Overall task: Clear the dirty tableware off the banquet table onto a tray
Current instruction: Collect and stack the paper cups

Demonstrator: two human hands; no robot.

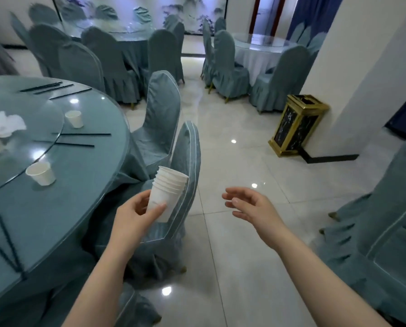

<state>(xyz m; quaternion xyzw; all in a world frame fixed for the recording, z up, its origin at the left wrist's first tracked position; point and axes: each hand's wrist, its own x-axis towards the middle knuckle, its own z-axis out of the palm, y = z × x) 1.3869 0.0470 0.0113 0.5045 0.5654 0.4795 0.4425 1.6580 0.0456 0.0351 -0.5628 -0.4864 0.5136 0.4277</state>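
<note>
- Head view: left hand (136, 212) grip clamped on a stack of paper cups (167, 192), tilted toward 1 o'clock; right hand (251, 205) grip apart, empty.
- Two paper cups (41, 173) and chopsticks (79, 139) remain on the bench (84, 175) at 10 o'clock; no tray visible.
- Risk: the tilted stack could slide apart and spill dregs.

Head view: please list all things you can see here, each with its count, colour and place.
banquet table: one, teal cloth under glass, left.
loose paper cups: two, white, on the table.
chopsticks: several, black, scattered on the table.
napkins: a heap, white, left edge of the table.
covered chairs: many, teal, around the tables.
far tables: two, at the back.
bin: one, black and gold, beside the pillar.
cup stack: one, white, in the left hand.
left hand: grips the stack.
right hand: open, holds nothing.
</note>
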